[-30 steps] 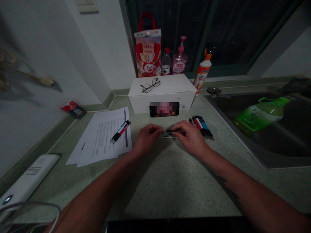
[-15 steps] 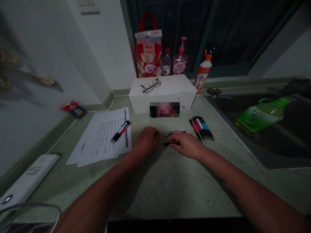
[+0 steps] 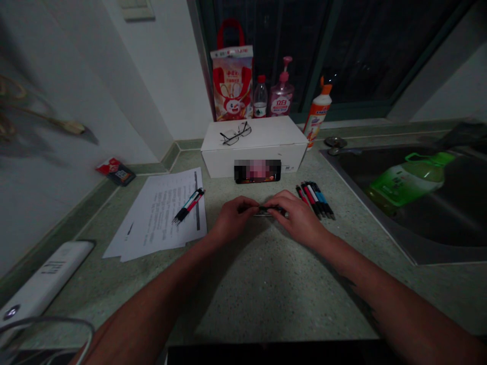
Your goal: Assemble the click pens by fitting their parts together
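Note:
In the head view, my left hand (image 3: 235, 217) and my right hand (image 3: 299, 215) meet above the middle of the counter, fingertips pinched. Between them is a small black pen part (image 3: 263, 208), each hand gripping one end; most of it is hidden by the fingers. Just below it, a thin silvery pen piece (image 3: 262, 215) shows on the counter. To the right of my right hand lies a row of several pens (image 3: 316, 200) in red, white, blue and black. Left of my left hand, pens (image 3: 189, 206) with pale blue and red barrels rest on printed sheets (image 3: 158, 213).
A phone (image 3: 257, 172) leans against a white box (image 3: 254, 139) topped with glasses (image 3: 236, 134). Bottles and a bag (image 3: 233, 83) stand behind it. On the right is a sink (image 3: 403, 248) holding a green bottle (image 3: 413, 177). A white power strip (image 3: 49, 276) lies left.
My right hand has lifted the black pen part from low over the counter and turned inward. My left hand has moved right and now pinches the part's other end.

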The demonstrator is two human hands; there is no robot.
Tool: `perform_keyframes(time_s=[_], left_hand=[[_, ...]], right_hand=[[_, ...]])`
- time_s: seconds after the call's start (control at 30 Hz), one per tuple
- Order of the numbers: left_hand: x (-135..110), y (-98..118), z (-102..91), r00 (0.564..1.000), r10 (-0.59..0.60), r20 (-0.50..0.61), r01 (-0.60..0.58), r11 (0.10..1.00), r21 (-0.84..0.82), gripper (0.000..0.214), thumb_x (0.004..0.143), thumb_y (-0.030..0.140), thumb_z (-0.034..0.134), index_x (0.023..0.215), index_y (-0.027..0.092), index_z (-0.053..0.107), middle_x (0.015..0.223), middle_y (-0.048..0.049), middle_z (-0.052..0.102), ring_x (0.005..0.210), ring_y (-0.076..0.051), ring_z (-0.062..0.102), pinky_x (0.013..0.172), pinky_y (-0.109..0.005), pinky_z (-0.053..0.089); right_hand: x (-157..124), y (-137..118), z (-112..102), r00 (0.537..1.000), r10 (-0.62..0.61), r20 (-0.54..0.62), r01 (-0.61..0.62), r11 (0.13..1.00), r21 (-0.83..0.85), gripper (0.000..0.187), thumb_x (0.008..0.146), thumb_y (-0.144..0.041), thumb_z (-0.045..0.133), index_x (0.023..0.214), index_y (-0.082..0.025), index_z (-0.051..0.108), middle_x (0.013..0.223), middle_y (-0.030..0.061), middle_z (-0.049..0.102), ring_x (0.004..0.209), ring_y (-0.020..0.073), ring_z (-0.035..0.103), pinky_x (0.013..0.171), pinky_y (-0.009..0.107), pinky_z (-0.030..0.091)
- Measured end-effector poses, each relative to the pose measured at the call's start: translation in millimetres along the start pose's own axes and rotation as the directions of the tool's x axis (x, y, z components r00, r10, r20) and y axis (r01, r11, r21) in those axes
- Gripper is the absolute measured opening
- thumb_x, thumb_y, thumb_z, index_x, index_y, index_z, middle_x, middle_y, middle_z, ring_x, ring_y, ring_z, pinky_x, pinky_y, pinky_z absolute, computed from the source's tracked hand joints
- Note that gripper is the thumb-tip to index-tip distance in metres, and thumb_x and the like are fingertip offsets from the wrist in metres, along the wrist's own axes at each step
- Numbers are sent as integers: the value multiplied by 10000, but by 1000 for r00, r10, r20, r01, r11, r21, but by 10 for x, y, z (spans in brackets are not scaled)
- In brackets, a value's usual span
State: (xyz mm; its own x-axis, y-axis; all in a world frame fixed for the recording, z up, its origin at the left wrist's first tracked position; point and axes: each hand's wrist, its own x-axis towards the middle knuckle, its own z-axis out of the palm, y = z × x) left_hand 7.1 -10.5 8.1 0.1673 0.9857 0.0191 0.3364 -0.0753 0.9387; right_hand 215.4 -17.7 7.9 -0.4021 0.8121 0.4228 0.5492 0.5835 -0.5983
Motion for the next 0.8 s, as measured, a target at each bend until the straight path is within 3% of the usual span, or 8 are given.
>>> perform_keyframes(time_s=[0.27,0.47,0.67,0.8], left_hand=[[-29,11,10,1000,21,-23,-21,999,30,52,826,189,689,861,195,727,874,-42,778,821,-186,720,817,-334,559],[-13,14,-4,999,31,-44,-32,999,-25,77,816,241,699,867,189,723,861,-42,778,796,-187,714,789,-333,565],[-29,31,-3,1000,27,-8,-28,999,-42,76,797,261,724,838,197,733,842,-40,777,791,-189,715,777,-328,568],[-29,14,7,999,24,-39,-26,999,-41,57,807,229,718,853,198,732,854,-44,780,806,-190,720,786,-330,566]], right_hand=[[15,-18,38,999,40,-12,-39,996,81,153,974,-205,582,1029,-232,723,972,62,696,956,212,661,866,370,521],[7,4,78,988,143,-56,-133,980,150,182,916,-274,678,1094,-238,692,921,38,662,796,185,640,717,325,525],[11,32,51,986,167,-18,-164,980,113,101,954,-289,618,944,-231,701,891,42,715,821,201,666,729,336,508],[1,20,55,980,197,-13,-194,973,121,172,930,-293,644,1085,-231,686,903,37,729,789,199,669,711,329,501]])
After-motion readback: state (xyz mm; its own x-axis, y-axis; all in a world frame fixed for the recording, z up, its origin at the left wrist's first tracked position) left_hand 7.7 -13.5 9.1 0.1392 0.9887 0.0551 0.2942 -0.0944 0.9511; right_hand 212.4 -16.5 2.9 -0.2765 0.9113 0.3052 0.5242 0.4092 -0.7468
